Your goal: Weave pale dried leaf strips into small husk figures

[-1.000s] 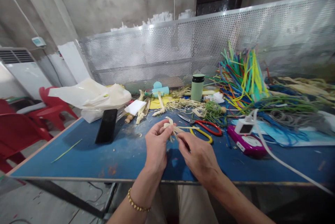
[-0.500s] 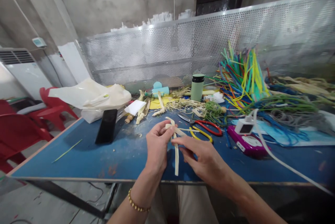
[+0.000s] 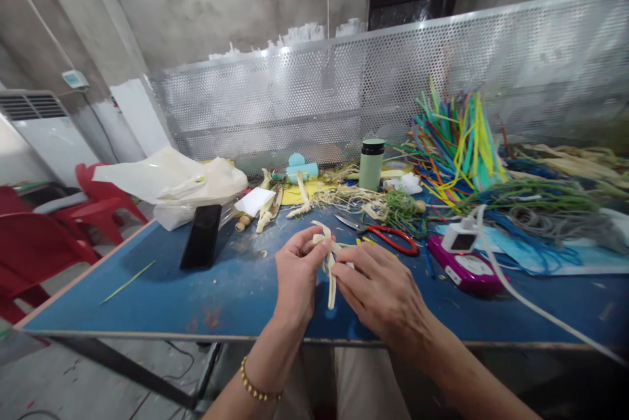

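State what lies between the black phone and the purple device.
In the head view, the left hand, pale strips, the right hand, scissors and a thin blue piece lie between the phone and the purple device.

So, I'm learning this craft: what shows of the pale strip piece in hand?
The pale strip piece is cream-coloured, flat, possibly dried leaf. Its strips cross where the left grip pinches; in the picture a tail runs downward, a bent end upward. The right grip touches its right side; part is hidden.
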`<state>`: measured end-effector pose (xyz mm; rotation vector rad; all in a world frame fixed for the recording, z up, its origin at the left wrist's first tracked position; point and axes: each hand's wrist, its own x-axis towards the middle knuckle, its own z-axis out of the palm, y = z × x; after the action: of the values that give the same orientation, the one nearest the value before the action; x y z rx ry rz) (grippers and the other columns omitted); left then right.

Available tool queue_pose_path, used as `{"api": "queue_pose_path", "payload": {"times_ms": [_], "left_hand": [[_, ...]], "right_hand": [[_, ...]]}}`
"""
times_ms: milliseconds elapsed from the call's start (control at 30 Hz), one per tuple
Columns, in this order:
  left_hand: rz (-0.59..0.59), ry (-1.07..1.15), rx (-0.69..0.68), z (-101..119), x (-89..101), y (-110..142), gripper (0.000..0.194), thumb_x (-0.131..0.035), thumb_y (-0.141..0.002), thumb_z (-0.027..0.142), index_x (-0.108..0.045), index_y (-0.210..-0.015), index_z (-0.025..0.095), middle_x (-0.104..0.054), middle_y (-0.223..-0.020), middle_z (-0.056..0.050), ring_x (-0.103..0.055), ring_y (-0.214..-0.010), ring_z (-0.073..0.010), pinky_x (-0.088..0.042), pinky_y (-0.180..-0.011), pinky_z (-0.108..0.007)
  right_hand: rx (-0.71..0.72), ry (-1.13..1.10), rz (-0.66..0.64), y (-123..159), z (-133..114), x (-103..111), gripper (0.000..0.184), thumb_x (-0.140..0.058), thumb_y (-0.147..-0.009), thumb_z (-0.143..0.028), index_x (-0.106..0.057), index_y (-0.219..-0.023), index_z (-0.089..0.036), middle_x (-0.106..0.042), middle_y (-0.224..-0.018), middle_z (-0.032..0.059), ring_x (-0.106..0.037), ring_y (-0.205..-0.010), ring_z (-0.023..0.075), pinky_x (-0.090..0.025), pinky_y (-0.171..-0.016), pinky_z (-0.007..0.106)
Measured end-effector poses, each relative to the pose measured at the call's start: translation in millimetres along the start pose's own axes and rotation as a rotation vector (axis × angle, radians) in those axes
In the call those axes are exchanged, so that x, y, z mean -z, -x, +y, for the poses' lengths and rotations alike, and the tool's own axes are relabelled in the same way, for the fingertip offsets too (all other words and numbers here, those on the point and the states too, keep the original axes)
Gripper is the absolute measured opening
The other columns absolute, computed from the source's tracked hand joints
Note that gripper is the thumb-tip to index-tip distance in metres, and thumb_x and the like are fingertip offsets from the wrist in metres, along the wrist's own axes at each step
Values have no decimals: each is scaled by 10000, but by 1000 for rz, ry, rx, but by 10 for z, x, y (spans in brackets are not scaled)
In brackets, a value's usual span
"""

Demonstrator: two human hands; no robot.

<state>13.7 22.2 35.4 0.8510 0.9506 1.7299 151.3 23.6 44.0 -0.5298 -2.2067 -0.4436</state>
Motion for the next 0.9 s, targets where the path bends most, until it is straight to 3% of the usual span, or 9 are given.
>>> {"api": "queue_pose_path", "payload": {"times_ms": [133, 333, 533, 667, 800, 900], "left_hand": [[-9, -33, -14, 3, -4, 8, 388, -799, -647, 255, -691, -993, 117, -750, -856, -85, -667, -763, -163, -488, -755, -276], [5, -92, -12, 16, -9, 16, 377, -792, -652, 251, -702, -991, 113, -724, -740, -43, -612, -645, -115, -461, -659, -229], [-30, -68, 7, 1, -8, 14, 399, -794, -658, 271, -701, -1014, 117, -730, -770, -56, -629, -683, -124, -472, -702, -239], [-8, -80, 1, -3, -3, -2, 393, -802, -642, 267, -706, -990, 112, -713, -715, -42, -607, -644, -118, -462, -673, -236], [-13, -106, -14, -25, 20, -27, 386, -798, -650, 276, -710, -992, 120, -710, -728, -34, -586, -636, -104, -443, -656, -223], [-27, -119, -5, -41, 41, -38, 381, -786, -667, 276, -706, -1006, 122, -715, -752, -42, -596, -660, -110, -442, -667, -225]], "right_hand": [[-54, -230, 66, -25, 70, -47, 106, -518, -886, -90, -571, -870, -181, -666, -870, 65, -594, -808, 169, -473, -744, 300], [-306, -421, 80, -6, 193, -110, 77, -536, -876, -122, -562, -885, -194, -586, -724, -6, -523, -592, 102, -431, -580, 223], [-498, -524, 81, 24, 220, -156, 14, -576, -889, -207, -578, -902, -206, -622, -744, -1, -572, -640, 121, -446, -589, 225], [-614, -718, 83, 4, 216, -197, 114, -597, -895, -271, -610, -988, -206, -662, -790, 10, -603, -668, 132, -467, -600, 233], [-636, -807, 90, -22, 233, -201, 121, -627, -880, -305, -674, -914, -199, -674, -806, 19, -574, -626, 122, -456, -557, 231], [-543, -776, 117, -43, 227, -156, 98, -626, -879, -270, -664, -836, -190, -663, -801, 31, -585, -675, 137, -478, -600, 245]]}}
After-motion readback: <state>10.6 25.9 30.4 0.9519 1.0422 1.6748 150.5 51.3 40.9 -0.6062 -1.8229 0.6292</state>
